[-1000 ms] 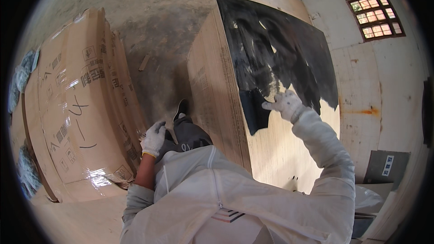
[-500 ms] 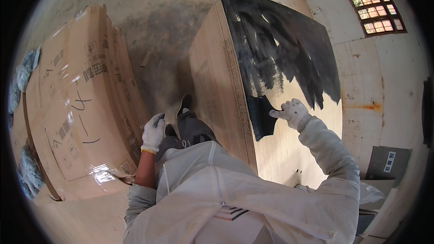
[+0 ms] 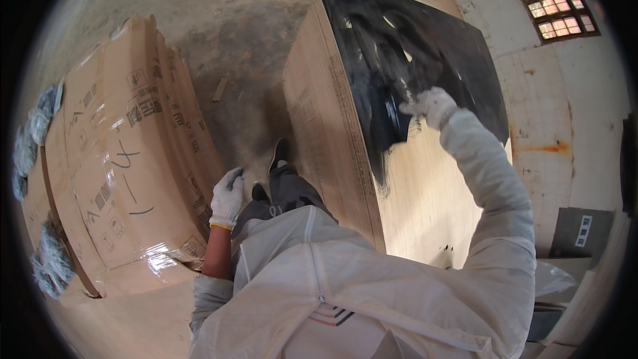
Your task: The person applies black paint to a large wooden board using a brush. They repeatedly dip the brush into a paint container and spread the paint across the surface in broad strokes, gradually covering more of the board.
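A tall stack of light wood-toned boards (image 3: 325, 119) stands ahead of me to the right. Wet-looking black coating (image 3: 452, 46) covers the far part of its top sheet (image 3: 425, 206); the near part is pale and bare. My right hand (image 3: 433, 108), in a white glove with dark smudges, grips a flat black spreader (image 3: 387, 116) against the coated surface. The spreader's edges blend into the black around it. Down by my thigh, my left hand (image 3: 227, 198), in a white glove with grey fingertips, hangs with loosely bent fingers and nothing in it.
Large taped cardboard cartons (image 3: 126, 159) stand on my left, with clear plastic wrap bundles (image 3: 50, 262) at their far side. A stained concrete floor (image 3: 232, 60) lies between cartons and stack. To the right are a pale wall (image 3: 531, 106), a window (image 3: 557, 5) and a grey panel (image 3: 581, 233).
My right hand has moved the spreader away from me along the stack's left edge. The black coating now reaches nearer along that edge. My left hand has barely moved.
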The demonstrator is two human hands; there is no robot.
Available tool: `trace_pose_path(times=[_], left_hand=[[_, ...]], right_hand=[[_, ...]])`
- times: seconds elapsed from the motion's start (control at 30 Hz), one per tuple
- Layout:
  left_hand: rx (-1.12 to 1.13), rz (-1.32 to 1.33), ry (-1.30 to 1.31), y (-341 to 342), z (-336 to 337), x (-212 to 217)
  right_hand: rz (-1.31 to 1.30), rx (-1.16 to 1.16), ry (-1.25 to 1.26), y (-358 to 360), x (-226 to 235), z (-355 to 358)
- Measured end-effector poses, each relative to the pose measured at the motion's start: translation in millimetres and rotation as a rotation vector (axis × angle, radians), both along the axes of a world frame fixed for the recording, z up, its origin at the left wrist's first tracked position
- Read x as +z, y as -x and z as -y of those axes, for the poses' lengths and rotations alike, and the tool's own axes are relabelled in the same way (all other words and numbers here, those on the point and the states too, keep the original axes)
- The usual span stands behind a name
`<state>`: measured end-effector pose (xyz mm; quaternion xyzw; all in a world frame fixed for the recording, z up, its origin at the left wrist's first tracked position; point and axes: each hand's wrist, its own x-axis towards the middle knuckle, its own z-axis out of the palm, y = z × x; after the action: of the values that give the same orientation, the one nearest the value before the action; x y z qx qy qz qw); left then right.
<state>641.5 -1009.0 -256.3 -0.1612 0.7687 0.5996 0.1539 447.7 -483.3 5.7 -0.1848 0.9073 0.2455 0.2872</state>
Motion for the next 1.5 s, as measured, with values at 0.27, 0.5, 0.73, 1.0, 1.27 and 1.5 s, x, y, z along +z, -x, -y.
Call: trace_pose_path(times=[0.27,0.5,0.73,1.0,1.27,1.5], left_hand=[[0.017,-0.007,-0.040,-11.8,-5.2,-7.9],[-0.100,-0.067,-0.008,26.0,-25.6,12.5],[-0.210,-0.030,-0.012,62.5,-41.5,23.9],[-0.366,-0.101,0.019,140.4,-83.4,57.5],[-1.003,-0.689,0.121,234.9,-203.4,220.5],[-1.556,-0.691,0.734,256.7,-284.0,258.0]], right_hand=[[0.171,0.115,-0.075,-107.4,5.4,-28.7],[-0.190,-0.031,-0.014,-23.5,-17.4,-46.1],[-0.204,-0.103,0.033,-30.4,-17.6,-86.4],[-0.358,-0.915,0.555,-142.0,-26.9,-114.6],[-0.324,-1.484,1.503,-138.9,-55.9,81.5],[-0.541,-1.794,2.346,-57.4,-88.1,150.6]])
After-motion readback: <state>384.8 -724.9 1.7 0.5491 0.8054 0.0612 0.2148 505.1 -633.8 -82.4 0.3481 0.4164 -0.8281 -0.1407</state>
